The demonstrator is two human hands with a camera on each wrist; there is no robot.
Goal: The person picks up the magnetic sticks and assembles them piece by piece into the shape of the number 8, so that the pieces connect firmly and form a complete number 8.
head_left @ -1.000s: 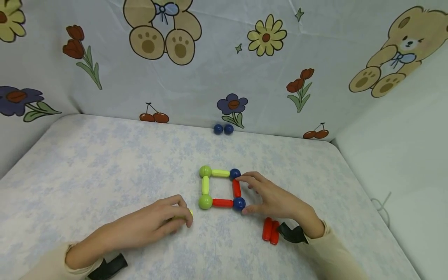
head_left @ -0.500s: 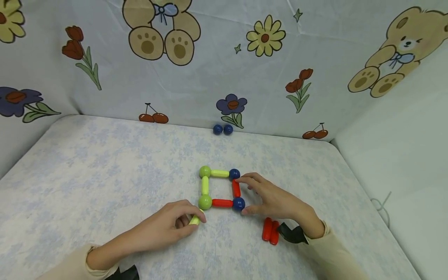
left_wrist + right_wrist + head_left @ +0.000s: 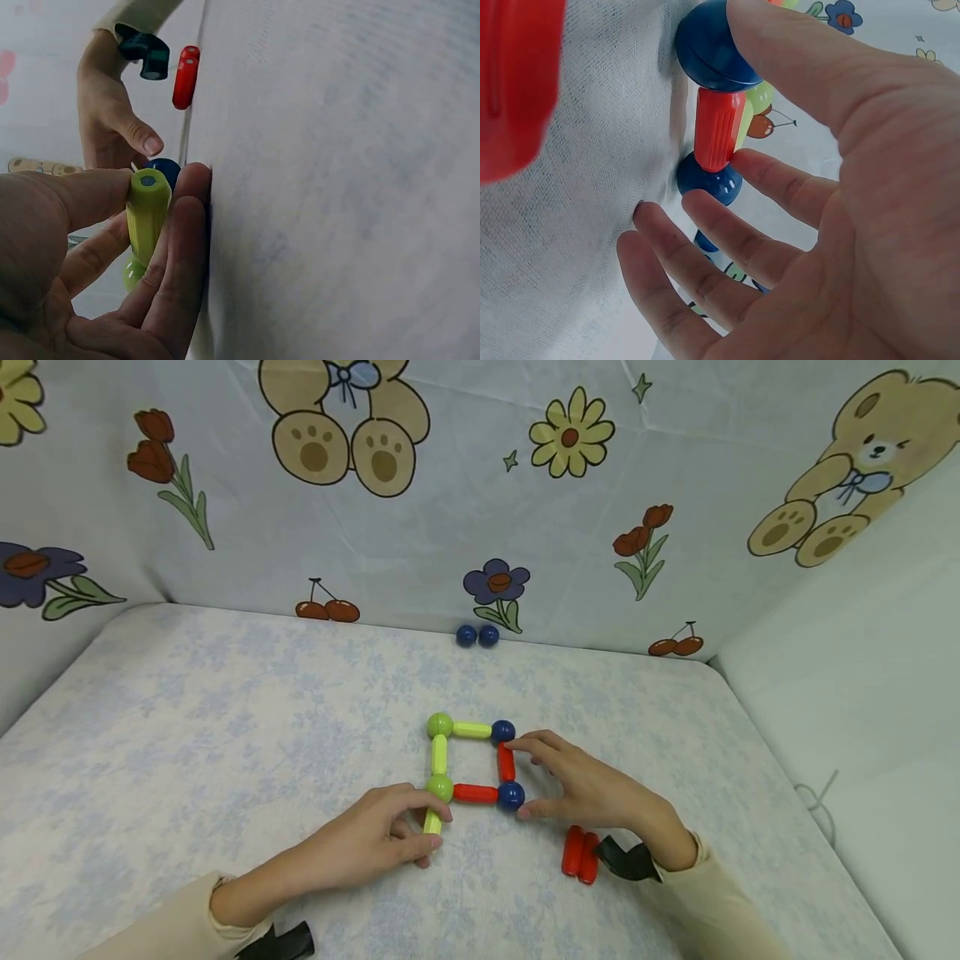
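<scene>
A square of magnetic rods and balls lies on the table: a green ball (image 3: pixel 440 725) at far left, a green ball (image 3: pixel 439 787) at near left, blue balls (image 3: pixel 503 732) on the right. Yellow-green rods (image 3: pixel 439 755) form the left and far sides, red rods (image 3: pixel 476 793) the near and right sides. My left hand (image 3: pixel 386 831) pinches another yellow-green rod (image 3: pixel 148 217) between thumb and fingers, its far end at the near-left green ball. My right hand (image 3: pixel 588 781) spreads along the right side, thumb on the near blue ball (image 3: pixel 714 45), index fingertip by the far one.
Two loose red rods (image 3: pixel 580 854) lie side by side near my right wrist. At the back, two blue balls (image 3: pixel 477 636) sit against the cloth backdrop (image 3: pixel 405 543) with printed bears and flowers. A white wall (image 3: pixel 862 693) rises on the right.
My left hand has moved right with the yellow-green rod and turned it into line with the square's left side, up to the near-left green ball. The right hand has stayed in place.
</scene>
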